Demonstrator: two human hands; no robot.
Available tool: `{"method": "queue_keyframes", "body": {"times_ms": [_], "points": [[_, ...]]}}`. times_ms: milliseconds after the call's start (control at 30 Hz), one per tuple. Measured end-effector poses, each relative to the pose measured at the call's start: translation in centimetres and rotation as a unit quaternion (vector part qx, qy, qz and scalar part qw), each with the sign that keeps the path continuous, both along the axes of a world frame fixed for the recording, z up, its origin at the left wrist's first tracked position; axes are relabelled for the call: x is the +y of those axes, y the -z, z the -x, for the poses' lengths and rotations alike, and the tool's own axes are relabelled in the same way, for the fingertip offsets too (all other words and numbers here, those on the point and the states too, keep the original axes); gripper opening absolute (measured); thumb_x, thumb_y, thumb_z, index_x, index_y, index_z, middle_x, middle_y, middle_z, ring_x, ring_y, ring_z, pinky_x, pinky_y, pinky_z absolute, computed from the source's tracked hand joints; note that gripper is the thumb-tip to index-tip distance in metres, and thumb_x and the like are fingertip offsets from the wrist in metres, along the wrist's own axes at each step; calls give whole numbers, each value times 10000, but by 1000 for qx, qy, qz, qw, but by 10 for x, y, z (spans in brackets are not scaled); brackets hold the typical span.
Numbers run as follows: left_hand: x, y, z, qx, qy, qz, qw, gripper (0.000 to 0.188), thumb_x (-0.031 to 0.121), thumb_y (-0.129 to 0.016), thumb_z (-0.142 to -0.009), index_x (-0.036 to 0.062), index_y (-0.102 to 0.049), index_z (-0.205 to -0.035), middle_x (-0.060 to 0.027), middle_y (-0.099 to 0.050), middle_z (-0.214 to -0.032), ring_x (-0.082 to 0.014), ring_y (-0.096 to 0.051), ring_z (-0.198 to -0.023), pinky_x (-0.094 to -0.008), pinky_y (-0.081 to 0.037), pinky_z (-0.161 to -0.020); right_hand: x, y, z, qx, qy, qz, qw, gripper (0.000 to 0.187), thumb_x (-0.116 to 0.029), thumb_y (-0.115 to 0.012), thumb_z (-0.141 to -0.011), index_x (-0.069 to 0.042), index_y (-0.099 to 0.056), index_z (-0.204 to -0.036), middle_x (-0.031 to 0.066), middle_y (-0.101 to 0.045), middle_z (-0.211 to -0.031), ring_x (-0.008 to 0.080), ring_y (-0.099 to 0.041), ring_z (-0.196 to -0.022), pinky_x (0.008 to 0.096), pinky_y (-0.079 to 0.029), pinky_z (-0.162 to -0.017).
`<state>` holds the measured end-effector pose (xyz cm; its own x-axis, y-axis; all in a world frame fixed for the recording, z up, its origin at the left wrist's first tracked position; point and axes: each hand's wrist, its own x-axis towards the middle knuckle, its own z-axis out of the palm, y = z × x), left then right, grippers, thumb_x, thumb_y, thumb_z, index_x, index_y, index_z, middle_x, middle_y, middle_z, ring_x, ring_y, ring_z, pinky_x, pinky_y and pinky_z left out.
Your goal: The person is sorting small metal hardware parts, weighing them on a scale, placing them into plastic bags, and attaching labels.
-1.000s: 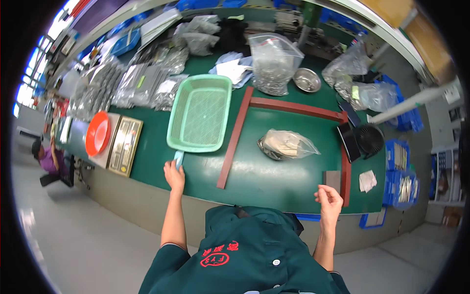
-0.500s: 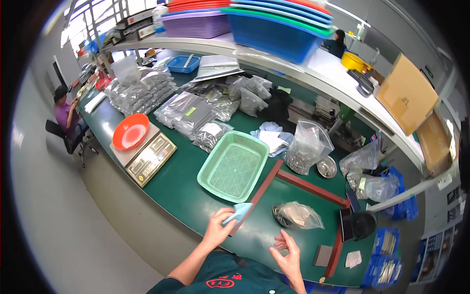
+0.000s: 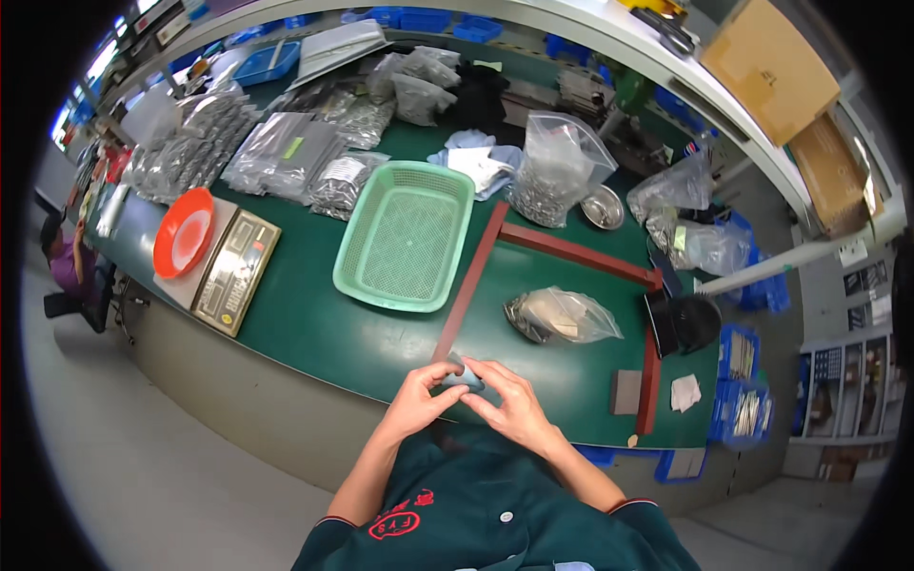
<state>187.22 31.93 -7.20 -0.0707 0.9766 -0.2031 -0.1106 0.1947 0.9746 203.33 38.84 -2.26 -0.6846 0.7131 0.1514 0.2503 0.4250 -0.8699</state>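
Observation:
Above the bench's front edge, my left hand (image 3: 419, 398) and my right hand (image 3: 507, 400) meet with their fingers closed around a small light blue piece (image 3: 463, 377). It looks folded, cloth or paper; my fingers cover much of it. A dark red frame (image 3: 473, 276) lies just beyond my hands on the green bench. Inside the frame rests a clear plastic bag (image 3: 568, 317) with dark and pale contents. To the left of the frame is a light green mesh basket (image 3: 405, 238) with nothing in it.
At left, a scale (image 3: 238, 271) stands beside an orange-red bowl (image 3: 185, 233). Filled plastic bags (image 3: 200, 143) crowd the far left. Behind the frame are a bag of small metal parts (image 3: 554, 176) and a steel bowl (image 3: 603, 206). A shelf (image 3: 571, 43) spans the back.
My right hand, apart and open before, has come over to the light blue piece in my left hand. Both hands now hold it. The view has tilted down and shifted right.

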Motion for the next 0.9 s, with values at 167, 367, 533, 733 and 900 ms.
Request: {"method": "queue_keyframes", "body": {"times_ms": [167, 367, 533, 733, 900], "points": [[-7, 15, -1, 57, 21, 34, 998, 257, 78, -693, -753, -24, -584, -962, -21, -572, -795, -81, -502, -739, -233, -426, -679, -6, 22, -25, -43, 36, 97, 994, 333, -44, -625, -770, -9, -580, -1098, 130, -623, -932, 261, -624, -823, 333, -492, -717], [-14, 14, 9, 58, -61, 112, 990, 127, 35, -614, -810, -31, -590, -916, -10, -598, -801, -64, -536, -748, -214, -432, -691, 6, 1, -70, -24, 146, -25, 989, 264, -43, -660, -734, 2, -615, -991, 128, -620, -814, 279, -610, -728, 344, -489, -634], [-12, 27, 35, 134, -118, 115, 977, 155, 40, -607, -824, -39, -578, -955, -18, -614, -840, -65, -545, -765, -215, -436, -701, 47, -23, -106, -24, 304, -136, 942, 199, 55, -628, -711, 15, -633, -905, 132, -626, -843, 271, -618, -723, 320, -493, -638], [7, 27, 44, 243, -114, 119, 956, 148, 74, -604, -830, -30, -583, -933, -15, -589, -785, -65, -528, -734, -222, -432, -676, 93, -23, -109, -59, 272, -136, 951, 126, 64, -573, -730, 35, -594, -851, 148, -609, -845, 333, -602, -756, 380, -487, -628], [12, 38, 45, 470, -95, 151, 864, 148, 64, -619, -785, -29, -598, -899, -135, -610, -771, -226, -583, -671, -308, -455, -655, 120, -8, -103, -197, 144, -45, 969, 109, 9, -522, -790, 36, -595, -866, 170, -614, -893, 379, -577, -810, 411, -472, -684]]}}
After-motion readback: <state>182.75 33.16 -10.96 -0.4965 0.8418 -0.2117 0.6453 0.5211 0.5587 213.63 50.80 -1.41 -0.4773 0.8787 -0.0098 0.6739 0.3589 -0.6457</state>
